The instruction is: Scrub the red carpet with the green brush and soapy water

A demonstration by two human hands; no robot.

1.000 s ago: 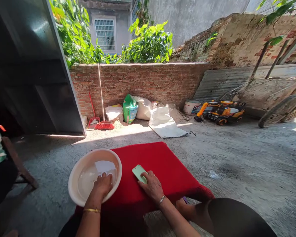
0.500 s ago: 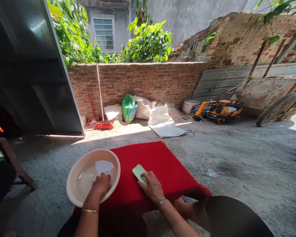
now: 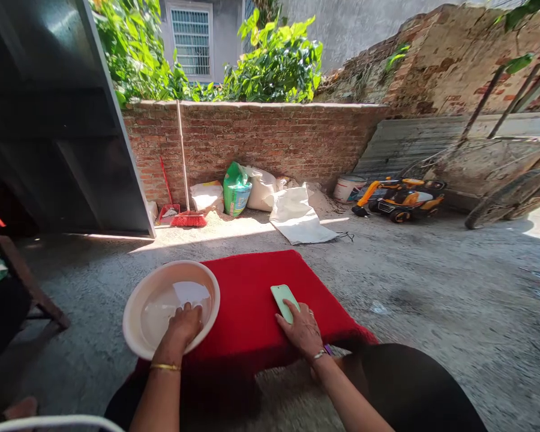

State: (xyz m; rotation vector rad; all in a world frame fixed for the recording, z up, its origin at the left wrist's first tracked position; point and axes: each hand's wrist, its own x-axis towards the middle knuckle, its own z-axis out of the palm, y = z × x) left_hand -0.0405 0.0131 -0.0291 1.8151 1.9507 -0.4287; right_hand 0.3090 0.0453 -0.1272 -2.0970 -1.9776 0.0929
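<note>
Sunny yard (image 3: 414, 282), brick wall (image 3: 252, 135) behind red bench (image 3: 247, 282). I see two jobs at once. Left hand (image 3: 185, 325) dips in basin (image 3: 137, 306) by bench's left edge, fingers bent; cannot tell if holding anything. Right hand (image 3: 305, 329) reaches over near edge, half curled on pale green phone (image 3: 282, 296), right of bench middle; cannot tell if gripping. Lifting phone would need thumb tucked under, I guess.

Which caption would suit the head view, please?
Left hand in a basin of water, right hand on a pale-green phone, red cloth beneath.
</note>
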